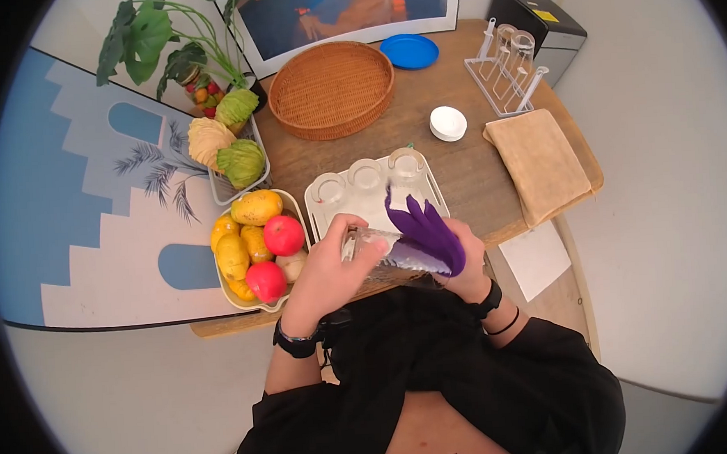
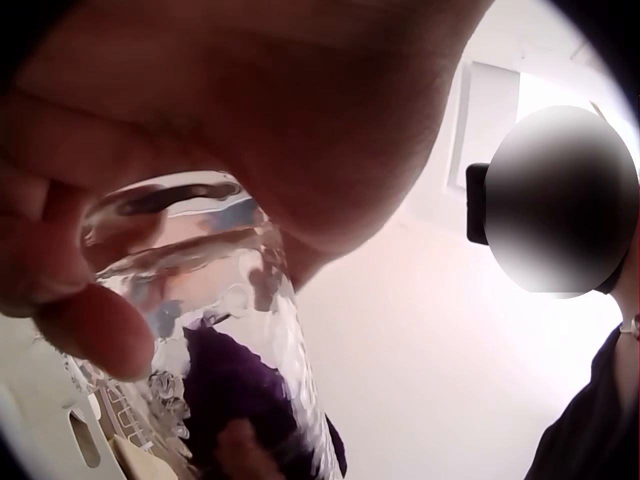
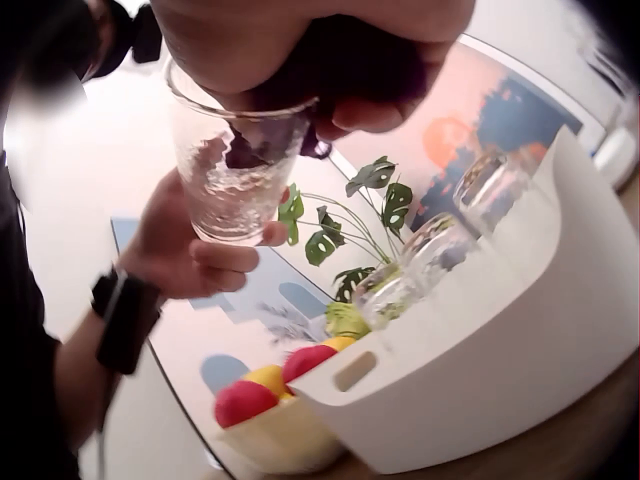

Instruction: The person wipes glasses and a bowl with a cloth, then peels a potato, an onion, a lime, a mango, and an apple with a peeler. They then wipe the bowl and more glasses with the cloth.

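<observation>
A clear, ribbed drinking glass [image 3: 235, 190] lies tilted between the two hands, close in front of the person's body. The left hand [image 1: 326, 268] grips it around the base end. At the rim, the right hand [image 1: 466, 264] holds a purple cloth [image 1: 426, 230], part of which reaches inside the glass. Through the clear wall, the left wrist view shows the purple cloth [image 2: 235, 385] and a fingertip behind it. Just beyond the hands, a white tray [image 1: 437, 197] carries three clear glasses [image 1: 366, 176] in a row.
Left of the tray stand a cream basket [image 1: 221, 277] of yellow and red fruit and a grey basket [image 1: 224, 193] of leafy vegetables. Behind are a round wicker tray [image 1: 332, 89] and blue plate [image 1: 409, 52]. Rightward are white bowls [image 1: 448, 124], a glass rack [image 1: 500, 96] and folded brown cloth [image 1: 539, 164].
</observation>
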Demonstrator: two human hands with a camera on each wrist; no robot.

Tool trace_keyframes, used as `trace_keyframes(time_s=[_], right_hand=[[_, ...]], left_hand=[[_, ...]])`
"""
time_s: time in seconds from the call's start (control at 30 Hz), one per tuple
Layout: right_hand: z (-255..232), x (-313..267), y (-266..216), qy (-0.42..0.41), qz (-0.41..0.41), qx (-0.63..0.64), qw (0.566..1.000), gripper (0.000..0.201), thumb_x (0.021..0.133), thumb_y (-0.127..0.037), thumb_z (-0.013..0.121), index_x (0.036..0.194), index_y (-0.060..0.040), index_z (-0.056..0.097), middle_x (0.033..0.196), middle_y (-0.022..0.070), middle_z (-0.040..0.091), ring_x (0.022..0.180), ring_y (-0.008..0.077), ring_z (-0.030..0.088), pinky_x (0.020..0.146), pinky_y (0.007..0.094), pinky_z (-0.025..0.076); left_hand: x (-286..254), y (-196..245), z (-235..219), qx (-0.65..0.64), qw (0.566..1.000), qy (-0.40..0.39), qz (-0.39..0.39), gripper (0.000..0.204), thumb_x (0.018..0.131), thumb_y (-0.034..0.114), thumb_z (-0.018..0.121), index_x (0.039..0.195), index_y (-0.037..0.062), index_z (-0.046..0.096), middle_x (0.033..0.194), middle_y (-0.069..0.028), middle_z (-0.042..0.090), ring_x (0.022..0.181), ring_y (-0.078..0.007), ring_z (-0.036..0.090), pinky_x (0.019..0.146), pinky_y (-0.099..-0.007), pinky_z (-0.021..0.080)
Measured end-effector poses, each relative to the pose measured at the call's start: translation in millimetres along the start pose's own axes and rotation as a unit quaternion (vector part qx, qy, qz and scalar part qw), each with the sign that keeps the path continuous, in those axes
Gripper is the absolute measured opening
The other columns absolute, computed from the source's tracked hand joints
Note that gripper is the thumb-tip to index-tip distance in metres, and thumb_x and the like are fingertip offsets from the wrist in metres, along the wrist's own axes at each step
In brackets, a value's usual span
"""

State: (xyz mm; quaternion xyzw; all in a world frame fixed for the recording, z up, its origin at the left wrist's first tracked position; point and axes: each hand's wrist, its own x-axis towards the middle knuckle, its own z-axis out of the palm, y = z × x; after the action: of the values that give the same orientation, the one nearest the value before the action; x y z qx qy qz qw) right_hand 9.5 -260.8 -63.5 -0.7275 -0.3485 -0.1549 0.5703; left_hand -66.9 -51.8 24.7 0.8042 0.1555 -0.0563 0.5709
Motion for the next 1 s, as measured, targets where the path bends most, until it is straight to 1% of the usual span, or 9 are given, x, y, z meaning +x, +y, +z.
trace_keyframes(time_s=[0.13,0.2,0.37,0.47,0.53,0.67,0.8,0.87,1.0], right_hand=[[-6.8,19.6,-14.6,-0.07,0.339,0.286,0.893,0.044,0.085,-0.015,0.079,0.122,0.0008,0.062,0.108,0.0054,0.072,0.087,0.0194,0.07,0.079,0.0323,0.057],[-14.7,15.9,-0.5,-0.198,0.513,0.476,0.686,0.047,0.088,-0.02,0.077,0.125,0.0021,0.06,0.113,0.0029,0.07,0.087,0.0175,0.069,0.081,0.0305,0.057],[0.2,-2.0,3.8,-0.014,0.145,0.091,0.985,0.057,0.079,-0.018,0.086,0.125,0.0017,0.059,0.115,0.0116,0.072,0.099,0.0192,0.072,0.086,0.0326,0.056],[-5.9,-4.6,7.3,0.009,0.022,-0.003,1.0,0.058,0.077,-0.013,0.088,0.125,0.0017,0.059,0.112,0.0127,0.073,0.103,0.0197,0.071,0.089,0.0333,0.055],[-10.5,6.5,3.6,0.016,0.028,0.012,0.999,0.053,0.082,-0.018,0.084,0.125,0.0009,0.06,0.102,0.0111,0.073,0.085,0.0183,0.072,0.072,0.0306,0.057],[-25.4,20.8,-12.5,-0.166,0.484,0.44,0.738,0.048,0.088,-0.029,0.076,0.124,-0.001,0.062,0.086,0.0037,0.065,0.053,0.0074,0.051,0.04,0.0221,0.037],[-19.3,12.4,-0.8,-0.116,0.404,0.356,0.835,0.049,0.084,-0.029,0.081,0.121,-0.0003,0.064,0.093,0.0078,0.07,0.065,0.0123,0.064,0.05,0.0254,0.049],[-17.1,7.4,9.4,0.012,0.014,-0.02,1.0,0.054,0.08,-0.026,0.086,0.121,0.0006,0.064,0.103,0.011,0.073,0.084,0.0171,0.072,0.07,0.0309,0.057],[-19.3,14.5,13.5,0.02,0.068,0.049,0.996,0.056,0.08,-0.024,0.085,0.124,0.0003,0.061,0.102,0.0108,0.072,0.08,0.0174,0.071,0.069,0.0313,0.058]], left_hand=[[-5.2,2.7,7.3,0.102,0.957,0.063,0.262,0.054,0.085,0.032,0.08,0.123,0.0048,0.055,0.105,-0.0163,0.066,0.097,-0.0298,0.067,0.088,-0.0369,0.052],[-1.8,9.3,8.5,0.14,0.912,0.076,0.377,0.055,0.085,0.033,0.08,0.125,0.0049,0.054,0.106,-0.0176,0.066,0.098,-0.0309,0.067,0.087,-0.0373,0.052],[2.9,17.1,4.7,0.083,0.995,0.006,0.064,0.056,0.085,0.035,0.079,0.125,0.0045,0.054,0.104,-0.0192,0.066,0.097,-0.0328,0.067,0.087,-0.0381,0.052],[4.3,25.5,1.2,0.09,0.989,-0.049,-0.111,0.057,0.086,0.036,0.078,0.127,0.0047,0.053,0.103,-0.0202,0.066,0.096,-0.0343,0.066,0.087,-0.0395,0.052],[-0.8,19.1,3.5,0.123,0.985,-0.019,0.118,0.064,0.082,0.038,0.082,0.129,0.0073,0.052,0.105,-0.0128,0.067,0.102,-0.0239,0.067,0.089,-0.0344,0.052],[3.9,13.3,8.2,0.144,0.944,-0.012,0.296,0.065,0.082,0.038,0.082,0.13,0.0061,0.051,0.107,-0.0128,0.067,0.102,-0.0222,0.066,0.09,-0.0333,0.051],[12.6,15.2,7.0,0.11,0.982,-0.035,0.15,0.067,0.079,0.03,0.085,0.131,0.0048,0.05,0.11,-0.0106,0.066,0.103,-0.0215,0.065,0.091,-0.034,0.051],[16.2,17.9,7.1,0.081,0.995,-0.05,0.03,0.068,0.078,0.027,0.086,0.131,0.0049,0.05,0.11,-0.0097,0.066,0.102,-0.0214,0.064,0.091,-0.0341,0.051],[9.2,23.2,12.4,0.02,0.995,-0.057,0.075,0.066,0.076,0.022,0.087,0.13,0.0053,0.053,0.118,-0.01,0.061,0.113,-0.0224,0.06,0.097,-0.0364,0.048]])
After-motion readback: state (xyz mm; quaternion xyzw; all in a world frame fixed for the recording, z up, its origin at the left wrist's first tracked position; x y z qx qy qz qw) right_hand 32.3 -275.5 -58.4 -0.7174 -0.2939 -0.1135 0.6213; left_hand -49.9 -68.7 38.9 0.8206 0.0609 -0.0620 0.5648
